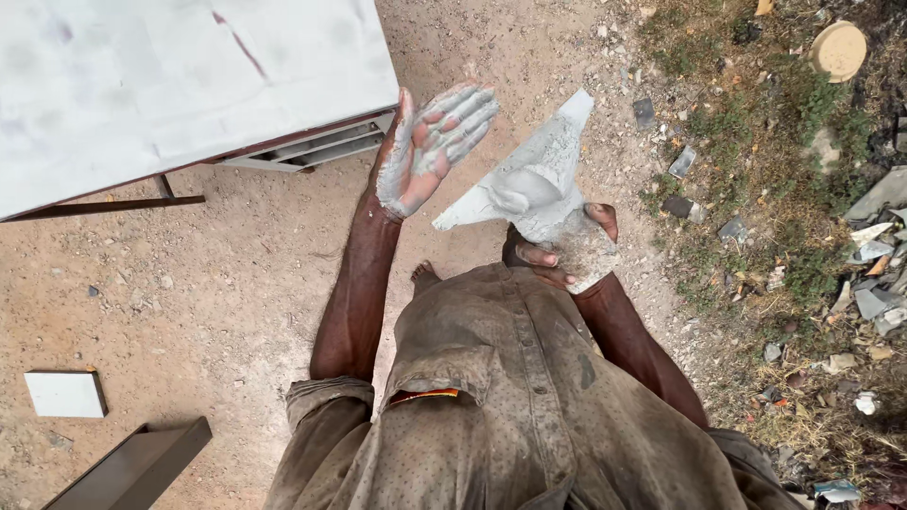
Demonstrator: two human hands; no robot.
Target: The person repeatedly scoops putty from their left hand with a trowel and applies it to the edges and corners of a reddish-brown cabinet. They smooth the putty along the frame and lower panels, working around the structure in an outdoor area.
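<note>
Holding a grey putty-smeared board [529, 184] with right hand [567, 250] fingers clamped beneath it; left hand [430, 151] raised, putty-coated fingers spread apart, near white desk [170, 85] corner.

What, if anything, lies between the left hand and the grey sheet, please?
Nothing: in the head view, only bare sandy ground shows through the gap between the left hand and the grey sheet.

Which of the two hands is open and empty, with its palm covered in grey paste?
The left hand, raised with fingers spread. The right hand instead grips a paste-smeared grey sheet.
</note>
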